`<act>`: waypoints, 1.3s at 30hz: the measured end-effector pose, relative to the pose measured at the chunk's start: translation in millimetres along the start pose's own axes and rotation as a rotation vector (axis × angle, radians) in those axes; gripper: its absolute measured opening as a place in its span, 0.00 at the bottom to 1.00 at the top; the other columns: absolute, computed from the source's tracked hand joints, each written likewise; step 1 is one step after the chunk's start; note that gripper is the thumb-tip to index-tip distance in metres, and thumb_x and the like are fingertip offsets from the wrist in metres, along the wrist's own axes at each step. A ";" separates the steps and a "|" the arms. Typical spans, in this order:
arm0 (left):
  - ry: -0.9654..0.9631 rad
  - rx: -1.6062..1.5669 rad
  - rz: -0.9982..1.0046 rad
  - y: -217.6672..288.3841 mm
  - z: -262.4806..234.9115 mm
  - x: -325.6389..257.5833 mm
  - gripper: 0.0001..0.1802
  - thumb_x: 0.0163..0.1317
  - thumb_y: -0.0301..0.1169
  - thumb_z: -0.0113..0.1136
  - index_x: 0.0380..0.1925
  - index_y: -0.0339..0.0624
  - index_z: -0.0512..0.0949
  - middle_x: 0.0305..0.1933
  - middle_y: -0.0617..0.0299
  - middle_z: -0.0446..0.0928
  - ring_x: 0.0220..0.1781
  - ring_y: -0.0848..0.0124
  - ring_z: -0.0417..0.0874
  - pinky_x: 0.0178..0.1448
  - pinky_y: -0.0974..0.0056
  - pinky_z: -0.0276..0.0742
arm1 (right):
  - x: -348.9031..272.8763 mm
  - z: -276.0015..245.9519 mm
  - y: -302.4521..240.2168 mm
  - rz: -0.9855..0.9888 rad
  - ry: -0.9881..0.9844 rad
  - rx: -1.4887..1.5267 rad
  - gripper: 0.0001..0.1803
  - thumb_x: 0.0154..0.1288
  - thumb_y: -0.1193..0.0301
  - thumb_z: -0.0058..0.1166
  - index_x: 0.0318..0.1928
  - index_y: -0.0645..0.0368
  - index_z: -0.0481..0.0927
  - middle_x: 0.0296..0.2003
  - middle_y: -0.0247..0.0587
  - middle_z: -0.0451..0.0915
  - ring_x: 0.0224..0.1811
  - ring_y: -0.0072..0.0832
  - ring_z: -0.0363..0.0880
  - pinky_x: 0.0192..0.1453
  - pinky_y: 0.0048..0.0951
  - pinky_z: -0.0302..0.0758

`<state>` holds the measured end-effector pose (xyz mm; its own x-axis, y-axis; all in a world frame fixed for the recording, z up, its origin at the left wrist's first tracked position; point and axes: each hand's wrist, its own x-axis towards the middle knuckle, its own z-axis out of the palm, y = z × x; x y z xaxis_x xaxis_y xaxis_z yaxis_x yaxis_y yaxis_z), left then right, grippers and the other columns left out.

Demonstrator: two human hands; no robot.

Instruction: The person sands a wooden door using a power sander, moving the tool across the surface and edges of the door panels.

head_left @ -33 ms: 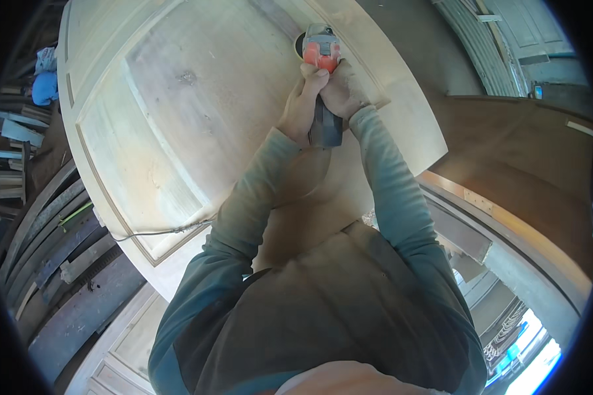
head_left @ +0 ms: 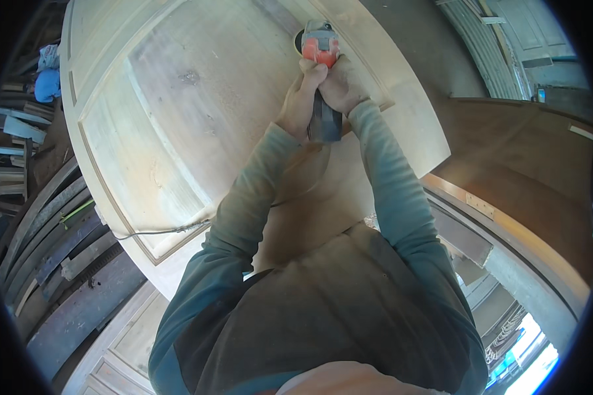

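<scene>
Both my hands are wrapped round a red and dark grey angle grinder, arms stretched out ahead of me. My left hand grips its body from the left, and my right hand closes on it from the right. The round disc on the left of its head lies against a pale wooden panel door, beside the raised moulding on the right. Darker, brownish wood shows on the panel's middle. A dark power cord runs across the door's near edge.
Curved boards and planks are stacked at the left, with a blue bundle farther back. Another panelled door lies below at the lower left. A long wooden edge runs along the right. Corrugated sheets lean at the far right.
The grinder and both my hands have shifted very slightly away from me along the door. My grip looks the same.
</scene>
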<state>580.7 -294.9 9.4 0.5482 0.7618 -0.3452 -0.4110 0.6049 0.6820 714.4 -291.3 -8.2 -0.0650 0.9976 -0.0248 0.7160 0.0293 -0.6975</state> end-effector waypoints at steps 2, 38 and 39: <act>-0.040 -0.013 -0.002 16.0 -7.7 25.5 0.31 0.70 0.48 0.58 0.63 0.36 0.72 0.55 0.60 0.80 0.53 0.71 0.82 0.57 0.66 0.79 | 33.0 5.5 3.9 0.024 0.168 -0.065 0.23 0.69 0.48 0.46 0.54 0.49 0.78 0.50 0.50 0.82 0.54 0.45 0.80 0.57 0.43 0.76; 0.074 0.143 0.110 59.4 -28.5 92.7 0.35 0.67 0.53 0.57 0.57 0.30 0.74 0.51 0.56 0.80 0.51 0.70 0.81 0.57 0.64 0.75 | 120.5 -21.0 -10.8 0.136 0.073 0.392 0.23 0.64 0.55 0.65 0.50 0.60 0.81 0.44 0.37 0.84 0.43 0.27 0.82 0.50 0.31 0.77; 0.093 0.158 0.122 62.5 -32.1 105.6 0.36 0.67 0.55 0.57 0.58 0.29 0.74 0.52 0.56 0.80 0.52 0.70 0.81 0.58 0.64 0.75 | 132.8 -26.9 -16.9 0.208 0.028 0.366 0.24 0.65 0.54 0.64 0.50 0.61 0.80 0.45 0.38 0.84 0.44 0.28 0.82 0.50 0.31 0.77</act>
<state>589.5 -169.2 -5.1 0.4288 0.8497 -0.3068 -0.3468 0.4684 0.8126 712.4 -157.5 19.6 0.0780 0.9813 -0.1760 0.4174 -0.1925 -0.8881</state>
